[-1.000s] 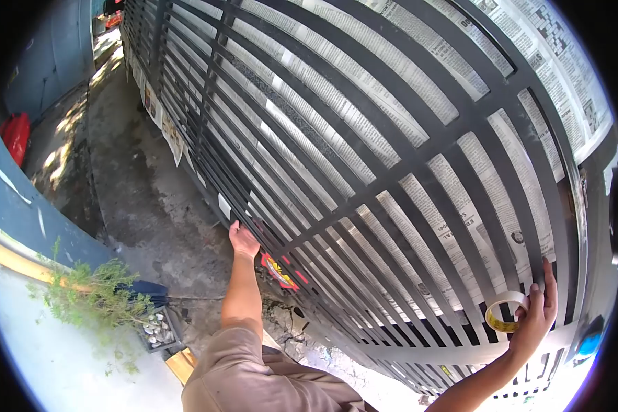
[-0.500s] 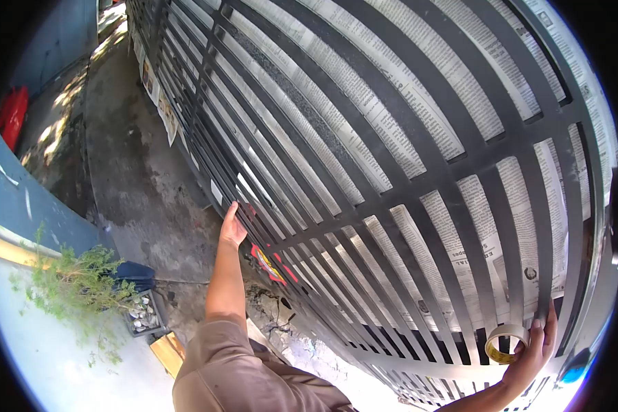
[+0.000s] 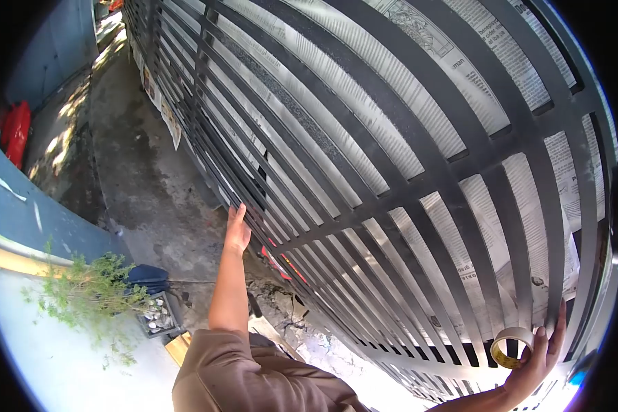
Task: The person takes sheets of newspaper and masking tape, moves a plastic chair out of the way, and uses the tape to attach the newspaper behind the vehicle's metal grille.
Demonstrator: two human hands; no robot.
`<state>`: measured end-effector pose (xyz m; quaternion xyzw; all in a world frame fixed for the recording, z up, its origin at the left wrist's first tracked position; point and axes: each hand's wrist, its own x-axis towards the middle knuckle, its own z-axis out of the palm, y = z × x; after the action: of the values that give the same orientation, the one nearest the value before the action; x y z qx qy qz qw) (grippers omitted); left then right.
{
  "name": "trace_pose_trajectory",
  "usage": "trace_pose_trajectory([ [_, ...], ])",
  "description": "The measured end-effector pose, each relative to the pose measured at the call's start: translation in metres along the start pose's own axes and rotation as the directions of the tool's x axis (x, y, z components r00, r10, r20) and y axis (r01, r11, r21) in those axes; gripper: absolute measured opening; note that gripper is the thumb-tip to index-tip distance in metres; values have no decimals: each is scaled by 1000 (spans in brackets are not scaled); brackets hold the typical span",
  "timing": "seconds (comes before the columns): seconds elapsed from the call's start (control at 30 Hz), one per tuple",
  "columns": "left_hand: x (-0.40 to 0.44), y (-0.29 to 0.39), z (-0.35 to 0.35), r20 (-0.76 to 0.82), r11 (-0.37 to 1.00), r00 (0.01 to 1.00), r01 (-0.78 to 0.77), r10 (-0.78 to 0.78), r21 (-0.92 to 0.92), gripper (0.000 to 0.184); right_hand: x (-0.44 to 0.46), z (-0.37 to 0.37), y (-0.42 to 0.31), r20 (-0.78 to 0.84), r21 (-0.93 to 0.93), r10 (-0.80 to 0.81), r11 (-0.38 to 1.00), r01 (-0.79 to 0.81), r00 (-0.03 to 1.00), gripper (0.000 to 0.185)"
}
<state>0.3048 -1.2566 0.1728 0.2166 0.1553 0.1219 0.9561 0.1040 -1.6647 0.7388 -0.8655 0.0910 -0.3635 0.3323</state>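
Tape roll (image 3: 498,351) at lower right, in front of the dark slats of a metal gate (image 3: 371,211), hooked on the right hand (image 3: 539,360) – that hand holds the roll, fingertips up against a slat. Newspaper sheets (image 3: 460,69) show behind the slats, printed side visible through the gaps. Left hand (image 3: 238,235) at the gate's left edge, a digit pointing up; can't tell if it grips, other fingers hidden. Red piece (image 3: 275,262) just beside it, partly behind slats. Further left: leafy plant (image 3: 96,295), box of stones (image 3: 159,314), stained concrete ground (image 3: 144,172).
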Motion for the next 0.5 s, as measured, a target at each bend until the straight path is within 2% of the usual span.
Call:
trace_pose_trajectory([
  [0.2, -1, 5, 2, -20, 1000, 1000, 21, -20, 15, 64, -4, 8, -2, -9, 100, -3, 995, 3, 1000, 63],
  [0.23, -2, 7, 2, -89, 997, 995, 47, -42, 58, 74, -4, 9, -3, -11, 112, 1, 994, 0, 1000, 63],
  [0.27, 2, 9, 3, -232, 968, 968, -38, 97, 247, 71, -4, 9, -3, 1, 118, 0, 993, 0, 1000, 67],
  [0.33, 9, 19, 22, -402, 787, 811, -110, 424, 608, 67, -3, 9, -4, 17, 130, -7, 991, 4, 1000, 77],
  [0.37, 10, 26, 28, -162, 396, 701, -184, 694, 900, 68, -4, 9, -7, 25, 137, 22, 990, -25, 999, 75],
  [0.43, -10, 85, 130, 123, 366, 695, -511, 708, 777, 61, -3, 8, -5, 37, 160, 31, 986, -36, 999, 73],
  [0.47, -11, 110, 170, 246, 335, 675, -607, 695, 721, 54, -2, 8, -5, 47, 171, 33, 984, -41, 998, 72],
  [0.5, -20, 136, 217, 326, 238, 633, -641, 702, 730, 52, -3, 10, -9, 25, 122, -9, 993, 6, 1000, 69],
])
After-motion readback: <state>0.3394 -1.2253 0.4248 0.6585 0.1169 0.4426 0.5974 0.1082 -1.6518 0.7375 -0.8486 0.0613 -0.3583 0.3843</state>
